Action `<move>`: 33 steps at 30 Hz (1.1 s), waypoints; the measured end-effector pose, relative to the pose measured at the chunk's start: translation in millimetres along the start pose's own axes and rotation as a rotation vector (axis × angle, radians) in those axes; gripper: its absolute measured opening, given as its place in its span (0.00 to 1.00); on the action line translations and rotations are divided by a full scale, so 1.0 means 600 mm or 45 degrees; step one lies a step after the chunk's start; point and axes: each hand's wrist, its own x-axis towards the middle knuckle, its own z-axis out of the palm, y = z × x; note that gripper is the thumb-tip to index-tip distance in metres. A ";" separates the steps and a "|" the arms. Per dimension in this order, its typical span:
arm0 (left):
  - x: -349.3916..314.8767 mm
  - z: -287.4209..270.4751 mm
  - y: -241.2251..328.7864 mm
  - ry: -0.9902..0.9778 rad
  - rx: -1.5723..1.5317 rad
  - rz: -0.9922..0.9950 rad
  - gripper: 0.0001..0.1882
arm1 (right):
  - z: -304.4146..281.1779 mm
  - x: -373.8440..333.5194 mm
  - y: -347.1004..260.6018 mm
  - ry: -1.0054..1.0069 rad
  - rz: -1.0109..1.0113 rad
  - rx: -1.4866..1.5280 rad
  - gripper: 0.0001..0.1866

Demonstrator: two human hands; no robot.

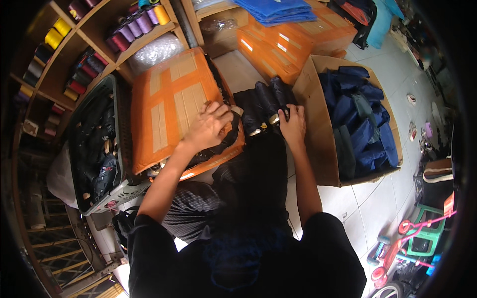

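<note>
A flap of the large carton [171, 107] patched with orange tape lies under my left hand [211, 126]. Its fingers are loosely bent and apart near the flap's right edge, slightly blurred, with nothing visible in them. Dark stuff with pale ends shows in the gap under that flap. Between this carton and the one on the right, several dark cloth rolls [266, 99] with pale ends lie side by side. My right hand [294, 124] grips the near end of the rightmost roll, thumb on its left side. That roll's lower part is partly hidden by the fingers.
An open carton [310, 121] full of navy pouches [360, 119] stands right. On the left is a dark green plastic basket [117, 149] of black bundles, before shelves of thread spools [134, 27]. More taped cartons [278, 49] stand behind. A pink scooter [395, 248] lies lower right.
</note>
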 end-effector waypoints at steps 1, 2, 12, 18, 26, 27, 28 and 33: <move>-0.003 -0.022 -0.004 0.051 0.078 -0.001 0.24 | -0.001 -0.005 -0.010 -0.015 -0.021 0.044 0.16; -0.006 -0.045 -0.006 0.070 0.048 -0.008 0.24 | 0.004 -0.012 -0.016 -0.047 -0.057 0.107 0.16; -0.074 -0.117 -0.002 -0.007 0.242 -0.246 0.24 | 0.045 -0.146 -0.177 -0.552 -0.720 0.618 0.15; -0.109 -0.169 -0.031 0.147 0.402 -0.370 0.20 | 0.103 -0.244 -0.181 -0.522 -1.037 0.269 0.18; 0.025 -0.307 -0.145 0.988 1.129 -0.252 0.10 | 0.143 -0.294 -0.168 -0.473 -0.868 0.016 0.21; 0.038 -0.325 -0.146 1.023 1.155 -0.352 0.10 | 0.148 -0.291 -0.167 -0.459 -0.890 -0.013 0.22; 0.053 -0.336 -0.142 1.167 1.181 -0.426 0.10 | 0.151 -0.289 -0.165 -0.445 -0.913 -0.041 0.22; 0.033 -0.310 -0.213 1.132 0.999 -0.302 0.08 | 0.146 -0.284 -0.166 -0.518 -0.908 0.154 0.19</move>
